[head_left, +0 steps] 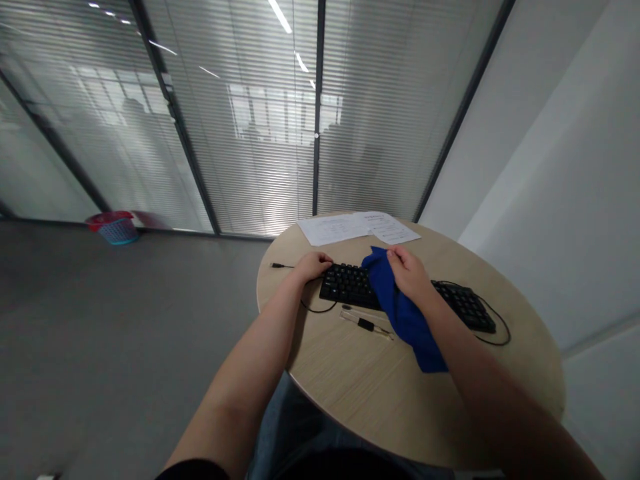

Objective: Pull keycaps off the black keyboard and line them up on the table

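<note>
A black keyboard (347, 283) lies across the round table, its middle covered by a blue cloth (400, 313). At the keyboard's upper left corner, my left hand (314, 265) is closed with its fingertips on the edge. My right hand (407, 270) pinches the top of the cloth, which drapes over the keys and down onto the tabletop. A black cable (505, 330) loops around the keyboard's right end. Beside my left hand its USB plug (276, 265) rests near the table edge. In front of the keyboard lies a slim, clear tool with a black grip (366, 325), beside a thin dark-tipped stick.
Printed papers (335, 229) lie at the back of the wooden table (360, 380). A red and blue basket (117, 229) stands on the floor to the left, by a glass partition with blinds (260, 167). A white wall (565, 173) rises on the right.
</note>
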`<state>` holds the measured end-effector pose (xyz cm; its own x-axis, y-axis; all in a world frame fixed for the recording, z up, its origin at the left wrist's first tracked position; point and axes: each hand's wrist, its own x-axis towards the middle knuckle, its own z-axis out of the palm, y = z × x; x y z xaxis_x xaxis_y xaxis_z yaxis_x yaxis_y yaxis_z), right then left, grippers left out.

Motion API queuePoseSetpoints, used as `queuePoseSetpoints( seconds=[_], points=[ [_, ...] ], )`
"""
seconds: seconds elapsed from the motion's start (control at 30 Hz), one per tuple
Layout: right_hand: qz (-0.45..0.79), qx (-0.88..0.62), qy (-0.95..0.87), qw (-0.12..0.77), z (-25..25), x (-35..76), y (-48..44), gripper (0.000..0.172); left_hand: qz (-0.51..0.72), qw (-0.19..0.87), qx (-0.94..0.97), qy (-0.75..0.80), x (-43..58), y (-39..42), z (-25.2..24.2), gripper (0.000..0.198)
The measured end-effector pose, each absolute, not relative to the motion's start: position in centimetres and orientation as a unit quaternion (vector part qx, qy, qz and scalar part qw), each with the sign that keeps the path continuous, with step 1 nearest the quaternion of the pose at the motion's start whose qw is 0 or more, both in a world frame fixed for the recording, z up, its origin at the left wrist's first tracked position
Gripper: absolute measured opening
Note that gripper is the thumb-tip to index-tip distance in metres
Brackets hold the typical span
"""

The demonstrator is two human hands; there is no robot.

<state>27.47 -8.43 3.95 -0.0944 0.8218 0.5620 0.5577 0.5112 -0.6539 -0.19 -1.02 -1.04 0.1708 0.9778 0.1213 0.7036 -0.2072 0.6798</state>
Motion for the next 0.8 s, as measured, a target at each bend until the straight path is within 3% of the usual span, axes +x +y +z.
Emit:
queuePoseSetpoints(
  seconds=[0.17, 0.23, 0.3, 0.37, 0.4, 0.5, 0.63, 0.8],
  points=[
    [0.304, -0.494, -0.656, 0.484, 5.1, 29.6, -8.8, 0.042, 0.286, 0.247, 0.723, 0.579, 0.0, -1.1, -0.7, 0.022],
    [0.392, -0.460, -0.695, 0.389, 5.7, 30.1, -9.7, 0.038, 0.289, 0.240, 0.724, 0.578, 0.1, -1.1, -0.6, 0.023],
    [0.433, -0.410, -0.771, 0.224, 6.1, 30.1, -10.7, 0.030, 0.290, 0.232, 0.724, 0.581, 0.2, -1.2, -0.6, 0.026],
    [0.392, -0.382, -0.830, 0.109, 6.1, 29.5, -11.5, 0.019, 0.287, 0.225, 0.724, 0.585, 0.3, -1.2, -0.6, 0.028],
    [0.351, -0.385, -0.848, 0.099, 5.7, 28.9, -11.6, 0.012, 0.284, 0.222, 0.725, 0.587, 0.3, -1.2, -0.6, 0.029],
    [0.205, -0.435, -0.854, 0.198, 3.7, 27.0, -11.3, 0.001, 0.272, 0.218, 0.730, 0.588, 0.3, -1.2, -0.7, 0.029],
    [0.028, -0.504, -0.808, 0.303, 1.2, 24.8, -10.6, 0.015, 0.257, 0.212, 0.737, 0.587, 0.3, -1.3, -0.5, 0.028],
    [-0.025, -0.488, -0.833, 0.260, 0.6, 23.6, -10.8, 0.024, 0.248, 0.206, 0.740, 0.590, 0.3, -1.3, -0.5, 0.032]
  ],
)
